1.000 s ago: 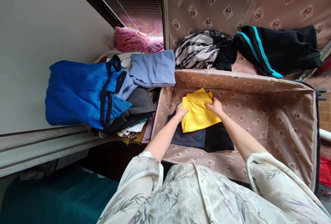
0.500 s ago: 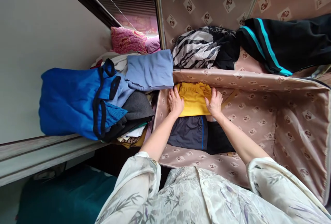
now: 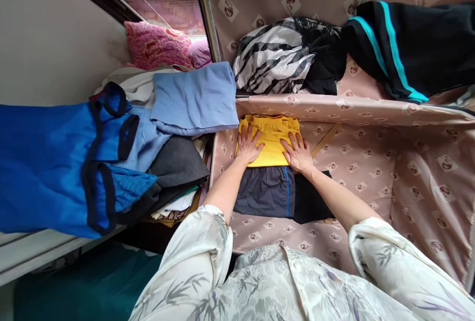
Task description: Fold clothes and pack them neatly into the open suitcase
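Folded yellow shorts (image 3: 272, 135) with a gathered waistband lie inside a fabric-lined storage box (image 3: 356, 162), at its left end. My left hand (image 3: 248, 148) rests flat on their left side, fingers spread. On their right side lies my right hand (image 3: 298, 154), also flat with the fingers apart. Just nearer to me are folded dark grey shorts (image 3: 263, 192) with a blue side stripe. A folded black garment (image 3: 312, 197) sits to the right of these, partly covered by my right forearm.
Left of the box, a pile holds a light blue folded garment (image 3: 195, 96), a bright blue garment with dark trim (image 3: 48, 158) and a dark grey one (image 3: 180, 162). Behind the box's back wall lie a zebra-patterned garment (image 3: 274, 59) and a black garment with turquoise stripes (image 3: 426, 49).
Both hands have shifted from the side edges of the yellow shorts onto their top and now lie flatter. The view has tilted and moved slightly, bringing the left pile further left.
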{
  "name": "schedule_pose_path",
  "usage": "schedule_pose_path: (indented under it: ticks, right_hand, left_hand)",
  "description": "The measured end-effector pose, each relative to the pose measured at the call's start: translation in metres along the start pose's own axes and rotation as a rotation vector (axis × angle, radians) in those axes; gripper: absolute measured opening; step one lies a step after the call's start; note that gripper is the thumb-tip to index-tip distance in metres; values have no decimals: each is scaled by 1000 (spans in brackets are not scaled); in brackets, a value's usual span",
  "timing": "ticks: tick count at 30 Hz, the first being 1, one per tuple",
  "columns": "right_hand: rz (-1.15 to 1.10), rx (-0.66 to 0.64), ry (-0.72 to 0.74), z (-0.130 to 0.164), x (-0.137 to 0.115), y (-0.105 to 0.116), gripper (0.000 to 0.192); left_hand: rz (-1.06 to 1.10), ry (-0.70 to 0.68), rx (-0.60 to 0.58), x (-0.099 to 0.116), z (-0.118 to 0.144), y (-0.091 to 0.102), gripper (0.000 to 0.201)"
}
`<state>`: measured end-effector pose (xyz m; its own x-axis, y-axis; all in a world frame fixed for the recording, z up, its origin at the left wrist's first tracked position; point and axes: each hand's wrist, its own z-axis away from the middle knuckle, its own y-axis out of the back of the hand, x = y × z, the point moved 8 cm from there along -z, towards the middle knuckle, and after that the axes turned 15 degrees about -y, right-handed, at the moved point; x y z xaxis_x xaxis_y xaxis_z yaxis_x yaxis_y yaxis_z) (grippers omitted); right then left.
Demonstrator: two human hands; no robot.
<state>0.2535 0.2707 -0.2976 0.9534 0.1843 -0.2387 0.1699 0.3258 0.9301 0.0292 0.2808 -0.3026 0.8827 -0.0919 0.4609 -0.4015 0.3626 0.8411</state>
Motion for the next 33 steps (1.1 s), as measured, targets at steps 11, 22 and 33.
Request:
schedule_pose_path:
  ticks: [11,22,33]
  right_hand:
    - [31,-79,-2,-2,-5,7,57]
    - [-228,456,147,-61,-40,225,55]
    - [-157,547,161,-161,-40,294,31]
  left_hand:
    - [-49,60,6,74,19,18,72]
    - [293,-126,-289,158,170,17,58]
    - [548,-100,-31,166,188,43,44]
